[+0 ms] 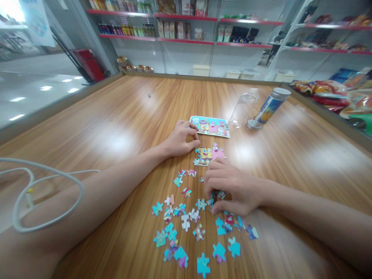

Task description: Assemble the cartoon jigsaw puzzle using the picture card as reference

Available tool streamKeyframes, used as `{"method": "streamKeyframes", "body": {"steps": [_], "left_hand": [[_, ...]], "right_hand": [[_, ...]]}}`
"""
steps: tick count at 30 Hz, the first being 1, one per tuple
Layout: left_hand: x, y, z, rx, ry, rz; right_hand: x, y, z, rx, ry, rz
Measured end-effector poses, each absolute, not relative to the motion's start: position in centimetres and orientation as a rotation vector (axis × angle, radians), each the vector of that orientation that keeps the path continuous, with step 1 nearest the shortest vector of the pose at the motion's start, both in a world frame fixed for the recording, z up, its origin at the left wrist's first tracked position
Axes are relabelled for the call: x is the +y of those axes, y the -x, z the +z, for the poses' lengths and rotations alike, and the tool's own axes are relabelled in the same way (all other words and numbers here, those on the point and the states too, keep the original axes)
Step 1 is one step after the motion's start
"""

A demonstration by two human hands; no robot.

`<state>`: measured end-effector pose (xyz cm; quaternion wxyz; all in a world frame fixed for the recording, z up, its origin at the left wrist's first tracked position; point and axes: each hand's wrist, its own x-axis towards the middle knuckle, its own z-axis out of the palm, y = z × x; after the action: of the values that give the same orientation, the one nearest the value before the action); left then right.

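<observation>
A small assembled patch of jigsaw puzzle (pixel 206 154) with a yellow and a pink cartoon figure lies mid-table. Behind it is the picture card (pixel 214 127) with similar figures. My left hand (pixel 183 138) rests at the patch's left, its fingers curved and apart, a fingertip near the card and the thumb at the patch's upper-left edge. Curled over loose pieces, my right hand (pixel 232 188) has thumb and fingers apart; a puzzle piece (pixel 210 202) shows between them, and others are partly hidden underneath. Several loose blue puzzle pieces (pixel 203 265) are spread toward me.
A clear plastic jar (pixel 243 108) and a blue canister (pixel 271 106) stand behind right, beside a metal lid (pixel 254 124). A white cable (pixel 48 228) loops over my left forearm. Snack packets (pixel 322 91) are beyond the table's right edge; stocked shelves (pixel 186 40) stand behind.
</observation>
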<state>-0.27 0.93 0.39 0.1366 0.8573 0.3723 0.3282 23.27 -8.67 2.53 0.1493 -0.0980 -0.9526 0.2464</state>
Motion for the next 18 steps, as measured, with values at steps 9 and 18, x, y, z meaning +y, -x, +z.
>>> {"method": "streamKeyframes", "body": {"steps": [9,18], "left_hand": [[0.9,0.3,0.5,1.078,-2.475,0.93],[0.7,0.3,0.6,1.01,-2.513,0.947]], "right_hand": [[-7.8,-23.3,1.3,-2.128,0.836,0.74],[-6.4,-23.8,0.7,-2.131,1.098,0.386]]}}
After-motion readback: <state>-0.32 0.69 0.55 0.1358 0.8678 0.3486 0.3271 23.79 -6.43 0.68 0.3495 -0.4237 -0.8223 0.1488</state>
